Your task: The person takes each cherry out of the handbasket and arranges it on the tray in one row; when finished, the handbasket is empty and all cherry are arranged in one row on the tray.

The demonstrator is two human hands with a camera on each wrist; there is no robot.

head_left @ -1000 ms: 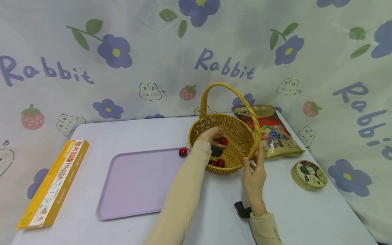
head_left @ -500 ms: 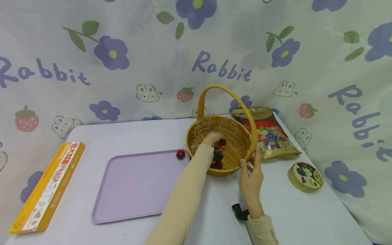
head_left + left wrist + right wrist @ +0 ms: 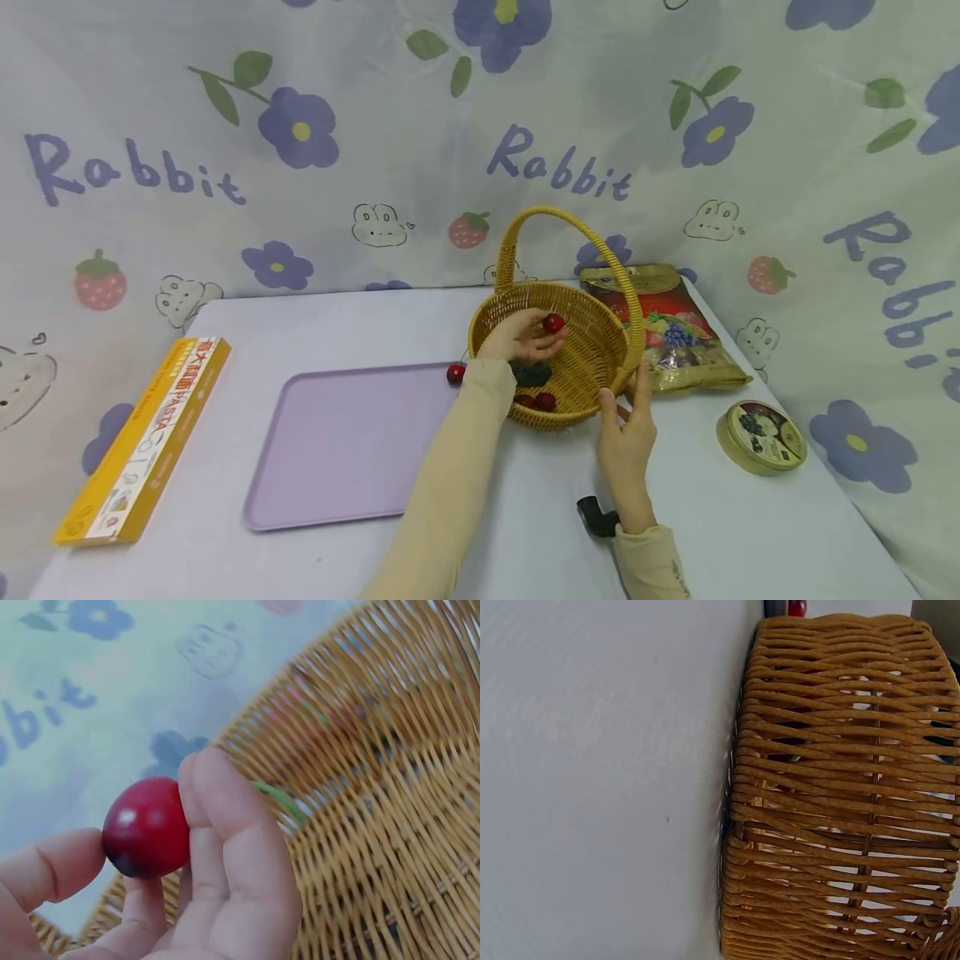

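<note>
Inside a yellow wicker basket [image 3: 592, 333] with a tall handle, my left hand [image 3: 517, 336] pinches a dark red cherry [image 3: 146, 829] between thumb and fingers. Its green stem [image 3: 281, 799] shows behind the fingertips in the left wrist view. More cherries [image 3: 545, 402] lie in the basket's near part, below the hand. My right hand [image 3: 628, 442] rests against the basket's outer near-right side by the handle's foot, thumb and fingers extended along it. In the right wrist view the woven wall [image 3: 840, 787] fills the right half, and no fingers show.
A lilac tray [image 3: 345, 450] lies left of the basket, with another cherry [image 3: 455, 373] at its far right corner. Farther left is a yellow pasta box [image 3: 146, 442]. Right of the basket are a gold-and-red bag [image 3: 675, 333] and a round tin [image 3: 761, 437].
My left hand has taken hold of a cherry from the basket and turned so the cherry now shows at its fingertips, slightly raised. The right hand stays at the basket's side.
</note>
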